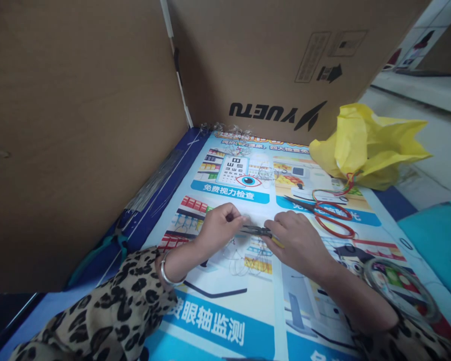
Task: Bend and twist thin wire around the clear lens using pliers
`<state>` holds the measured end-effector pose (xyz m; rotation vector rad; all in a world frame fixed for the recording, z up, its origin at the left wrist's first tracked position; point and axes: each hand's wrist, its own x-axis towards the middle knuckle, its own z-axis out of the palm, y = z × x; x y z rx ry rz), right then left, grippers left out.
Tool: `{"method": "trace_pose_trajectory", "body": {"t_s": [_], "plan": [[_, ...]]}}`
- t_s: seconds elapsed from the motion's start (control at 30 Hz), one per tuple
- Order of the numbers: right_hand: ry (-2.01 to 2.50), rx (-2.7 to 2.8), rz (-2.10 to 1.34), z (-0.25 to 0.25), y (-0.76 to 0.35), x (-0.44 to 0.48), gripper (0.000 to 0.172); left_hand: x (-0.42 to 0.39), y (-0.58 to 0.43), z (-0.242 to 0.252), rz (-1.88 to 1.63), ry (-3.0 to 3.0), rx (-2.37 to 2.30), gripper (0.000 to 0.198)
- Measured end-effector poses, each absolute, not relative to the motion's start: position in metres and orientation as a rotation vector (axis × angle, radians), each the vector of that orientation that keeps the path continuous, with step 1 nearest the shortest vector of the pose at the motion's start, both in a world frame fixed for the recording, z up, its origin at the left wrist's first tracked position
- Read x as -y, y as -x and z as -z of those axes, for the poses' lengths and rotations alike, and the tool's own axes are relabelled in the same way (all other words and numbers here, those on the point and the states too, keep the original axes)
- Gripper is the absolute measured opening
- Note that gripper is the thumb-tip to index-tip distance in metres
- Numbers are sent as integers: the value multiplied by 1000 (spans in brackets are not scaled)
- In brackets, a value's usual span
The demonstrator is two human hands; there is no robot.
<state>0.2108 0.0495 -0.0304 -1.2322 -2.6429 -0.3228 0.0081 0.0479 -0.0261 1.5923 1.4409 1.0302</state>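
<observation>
My left hand (220, 225) is closed in a pinch on a thin wire piece (244, 219) over a printed poster (225, 311). My right hand (298, 240) is wrapped round small pliers (257, 230) with yellow handles, whose dark jaws point left and meet the wire at my left fingertips. Loops of thin clear wire (244, 258) lie on the poster just below both hands. A silver bangle (165, 271) circles my left wrist, and both sleeves are leopard print.
Red-handled scissors (332, 218) lie to the right of my hands. A yellow plastic bag (364, 145) sits behind them. Cardboard walls (78, 125) stand at left and back. A bundle of straight wires (154, 183) lies along the left wall, a wire coil (398, 286) at right, finished wire shapes (235, 135) at the back.
</observation>
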Motion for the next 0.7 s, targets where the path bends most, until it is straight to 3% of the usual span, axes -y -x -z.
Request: {"method": "trace_pose_trajectory", "body": {"t_s": [0.7], "plan": [[1201, 2607, 151, 32, -211, -50, 21, -48, -8, 26, -1058, -1570, -1372, 22]]}}
